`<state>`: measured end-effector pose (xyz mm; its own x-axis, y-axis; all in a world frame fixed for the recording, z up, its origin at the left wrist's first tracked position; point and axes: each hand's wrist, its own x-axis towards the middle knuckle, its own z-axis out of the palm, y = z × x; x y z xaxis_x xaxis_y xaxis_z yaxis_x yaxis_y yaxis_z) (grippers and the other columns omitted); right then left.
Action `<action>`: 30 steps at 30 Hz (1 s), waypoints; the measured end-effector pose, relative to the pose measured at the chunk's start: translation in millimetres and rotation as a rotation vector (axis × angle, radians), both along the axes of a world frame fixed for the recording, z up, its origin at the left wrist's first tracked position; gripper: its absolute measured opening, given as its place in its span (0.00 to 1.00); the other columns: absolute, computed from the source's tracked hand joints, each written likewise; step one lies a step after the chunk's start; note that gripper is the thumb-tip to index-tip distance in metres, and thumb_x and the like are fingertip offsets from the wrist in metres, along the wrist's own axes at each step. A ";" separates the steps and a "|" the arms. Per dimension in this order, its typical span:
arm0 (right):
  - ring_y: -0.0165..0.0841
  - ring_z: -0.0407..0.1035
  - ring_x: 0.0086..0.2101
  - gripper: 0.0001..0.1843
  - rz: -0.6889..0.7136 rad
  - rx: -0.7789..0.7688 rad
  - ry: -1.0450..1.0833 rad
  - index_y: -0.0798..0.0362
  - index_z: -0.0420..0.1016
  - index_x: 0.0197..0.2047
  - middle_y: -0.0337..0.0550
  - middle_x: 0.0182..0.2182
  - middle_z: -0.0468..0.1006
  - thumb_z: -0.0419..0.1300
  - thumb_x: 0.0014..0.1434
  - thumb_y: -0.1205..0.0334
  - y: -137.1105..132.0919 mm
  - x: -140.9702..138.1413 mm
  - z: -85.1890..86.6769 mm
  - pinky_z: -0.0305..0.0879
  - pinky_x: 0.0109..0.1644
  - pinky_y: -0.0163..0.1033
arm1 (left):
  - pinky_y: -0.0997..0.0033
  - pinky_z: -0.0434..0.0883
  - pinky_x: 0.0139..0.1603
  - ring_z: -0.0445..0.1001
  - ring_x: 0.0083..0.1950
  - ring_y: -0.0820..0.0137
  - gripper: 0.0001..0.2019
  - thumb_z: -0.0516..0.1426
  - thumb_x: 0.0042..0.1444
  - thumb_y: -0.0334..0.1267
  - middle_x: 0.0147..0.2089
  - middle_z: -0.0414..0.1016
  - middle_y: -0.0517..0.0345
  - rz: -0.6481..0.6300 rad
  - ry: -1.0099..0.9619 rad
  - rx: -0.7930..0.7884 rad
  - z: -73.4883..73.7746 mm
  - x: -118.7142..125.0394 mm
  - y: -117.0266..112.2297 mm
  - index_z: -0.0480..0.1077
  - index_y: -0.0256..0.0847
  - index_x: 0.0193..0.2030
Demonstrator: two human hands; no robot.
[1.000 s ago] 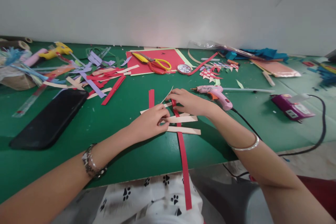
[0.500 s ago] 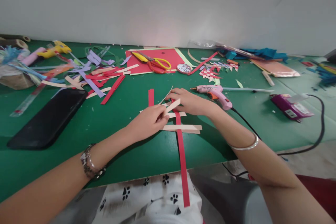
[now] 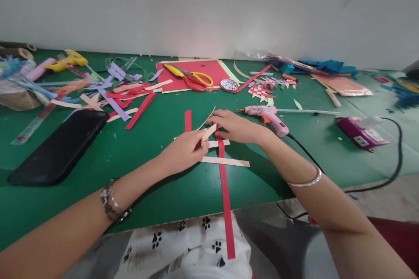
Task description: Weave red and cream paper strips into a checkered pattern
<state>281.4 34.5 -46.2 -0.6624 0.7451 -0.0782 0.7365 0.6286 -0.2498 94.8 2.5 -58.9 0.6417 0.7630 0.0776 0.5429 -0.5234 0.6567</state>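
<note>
My left hand [image 3: 183, 150] pinches a cream paper strip [image 3: 209, 132] between thumb and fingers, its free end pointing up and right. My right hand [image 3: 236, 126] is curled over the crossing paper strips, fingertips and thumb closed around a long red paper strip [image 3: 225, 200]; its fingers partly hide the hold. That red strip runs down past the table edge over the lap. Under it lies another cream strip [image 3: 237, 162], nearly level. Behind the left hand, a short red strip end [image 3: 187, 121] shows, and a thin strip [image 3: 209, 115] slants up by the right fingertips.
A pink glue gun [image 3: 266, 115] lies right of my right hand, its cord running to the front. Scissors [image 3: 190, 79] rest on red paper [image 3: 170, 87] behind. A black phone [image 3: 62, 148], loose strips [image 3: 140, 111], and a purple power adapter [image 3: 362, 133] lie around.
The cream strip in my left hand has drawn back slightly to the left. The lower cream strips looked doubled before; now a single one shows. My right hand has barely moved.
</note>
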 end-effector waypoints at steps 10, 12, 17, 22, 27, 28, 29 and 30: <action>0.40 0.59 0.47 0.18 0.017 -0.004 0.005 0.56 0.63 0.50 0.52 0.46 0.64 0.51 0.54 0.69 -0.3 0.4 0.7 0.58 0.50 0.47 | 0.74 0.56 0.25 0.58 0.22 0.74 0.07 0.44 0.50 0.33 0.21 0.57 0.64 0.002 -0.023 0.046 -1.1 -0.4 0.9 0.52 0.41 0.22; 0.40 0.59 0.46 0.18 0.023 -0.002 0.011 0.56 0.63 0.50 0.51 0.45 0.64 0.51 0.54 0.70 -0.2 0.5 0.9 0.58 0.49 0.47 | 0.73 0.58 0.27 0.59 0.24 0.74 0.07 0.45 0.47 0.32 0.23 0.58 0.62 -0.002 -0.037 0.085 -2.0 -0.4 1.5 0.50 0.41 0.21; 0.40 0.59 0.46 0.18 0.019 0.017 0.013 0.54 0.63 0.50 0.50 0.46 0.64 0.51 0.54 0.70 0.2 0.4 0.0 0.58 0.49 0.47 | 0.74 0.57 0.25 0.58 0.23 0.75 0.09 0.44 0.45 0.30 0.23 0.55 0.63 0.072 -0.023 0.097 -2.2 1.2 1.2 0.45 0.42 0.20; 0.40 0.59 0.45 0.18 0.009 0.002 -0.011 0.56 0.63 0.50 0.52 0.46 0.64 0.51 0.54 0.70 -1.4 -0.5 1.5 0.58 0.48 0.46 | 0.74 0.56 0.24 0.58 0.23 0.76 0.09 0.45 0.44 0.31 0.24 0.55 0.62 0.111 -0.003 0.106 -1.8 1.5 0.8 0.46 0.42 0.19; 0.39 0.59 0.43 0.19 0.015 0.015 -0.007 0.54 0.63 0.50 0.50 0.44 0.64 0.51 0.53 0.71 -1.6 -0.4 2.5 0.58 0.48 0.46 | 0.73 0.58 0.25 0.60 0.24 0.74 0.10 0.44 0.45 0.31 0.24 0.60 0.59 0.121 -0.009 0.145 -2.4 1.5 2.5 0.48 0.41 0.17; 0.39 0.59 0.43 0.19 0.015 0.019 -0.008 0.54 0.63 0.50 0.50 0.44 0.64 0.51 0.53 0.71 -1.6 -0.2 2.4 0.58 0.47 0.46 | 0.73 0.58 0.26 0.60 0.24 0.74 0.10 0.44 0.45 0.31 0.23 0.60 0.59 0.123 -0.006 0.154 -2.3 1.6 2.6 0.47 0.41 0.16; 0.40 0.59 0.43 0.19 0.015 0.022 -0.009 0.54 0.63 0.50 0.50 0.44 0.64 0.51 0.53 0.72 -1.5 -0.1 2.1 0.58 0.47 0.47 | 0.72 0.58 0.26 0.60 0.24 0.74 0.10 0.45 0.45 0.31 0.23 0.60 0.59 0.126 -0.003 0.162 -2.2 1.7 2.6 0.47 0.41 0.16; 0.40 0.59 0.43 0.19 0.017 0.025 -0.010 0.54 0.63 0.50 0.50 0.44 0.64 0.51 0.53 0.71 -1.5 0.1 1.7 0.58 0.47 0.47 | 0.72 0.58 0.26 0.60 0.24 0.73 0.10 0.45 0.44 0.31 0.23 0.60 0.59 0.133 0.000 0.171 -1.9 1.9 2.5 0.47 0.41 0.16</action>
<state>281.4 33.0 -44.4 -0.6741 0.7357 -0.0666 0.7283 0.6468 -0.2263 96.7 5.0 -60.9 0.5361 0.8168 0.2130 0.6145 -0.5506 0.5650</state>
